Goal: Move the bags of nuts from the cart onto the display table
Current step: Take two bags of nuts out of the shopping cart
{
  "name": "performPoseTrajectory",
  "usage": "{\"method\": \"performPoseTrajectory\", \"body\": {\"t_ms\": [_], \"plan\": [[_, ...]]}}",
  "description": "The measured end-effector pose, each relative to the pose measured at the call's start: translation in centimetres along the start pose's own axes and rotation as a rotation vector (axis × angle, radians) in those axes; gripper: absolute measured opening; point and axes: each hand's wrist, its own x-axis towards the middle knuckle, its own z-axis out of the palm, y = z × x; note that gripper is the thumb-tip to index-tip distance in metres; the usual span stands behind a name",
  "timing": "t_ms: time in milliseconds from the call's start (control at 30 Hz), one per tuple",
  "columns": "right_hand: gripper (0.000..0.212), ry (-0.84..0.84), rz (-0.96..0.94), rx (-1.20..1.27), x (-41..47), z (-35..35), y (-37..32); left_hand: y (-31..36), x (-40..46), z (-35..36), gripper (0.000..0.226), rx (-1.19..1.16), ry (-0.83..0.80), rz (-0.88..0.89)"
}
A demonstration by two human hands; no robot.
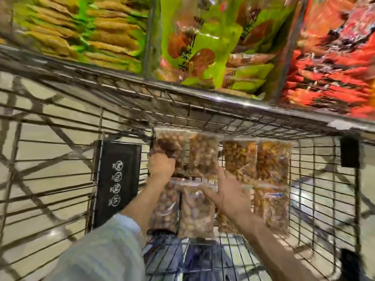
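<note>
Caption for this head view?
Left hand grips a clear nut bag in the wire cart; right hand open over others.

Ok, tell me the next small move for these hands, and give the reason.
Probably lift the left hand straight up with the dark nut bag it has closed on, clearing the cart rim toward the display table. The right hand is open over the lower bags, holding nothing yet.

We can read no words, brands or numbers anywhere. The only signs we find are four round white pictograms in a column on the black panel (118, 183) fixed to the cart's left wire wall (50, 159); their figures are too blurred to make out.
</note>
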Motion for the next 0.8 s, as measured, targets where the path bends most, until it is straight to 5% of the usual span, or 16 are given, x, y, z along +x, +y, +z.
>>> {"method": "performPoseTrajectory", "body": {"t_ms": [200,500,800], "plan": [[0.090,-0.020,0.061,0.113,-0.4,-0.4,-0.7,1.1,0.2,-2.0,0.075,-0.202,-0.071,-0.138],[0.066,0.012,0.199,0.279,1.9,0.3,-1.5,-3.1,-3.3,-2.9,0.094,-0.653,-0.017,-0.042],[0.050,-0.120,0.392,0.193,7.9,0.4,-4.7,-5.8,-8.1,-3.7,0.105,-0.735,-0.107,0.034]]}}
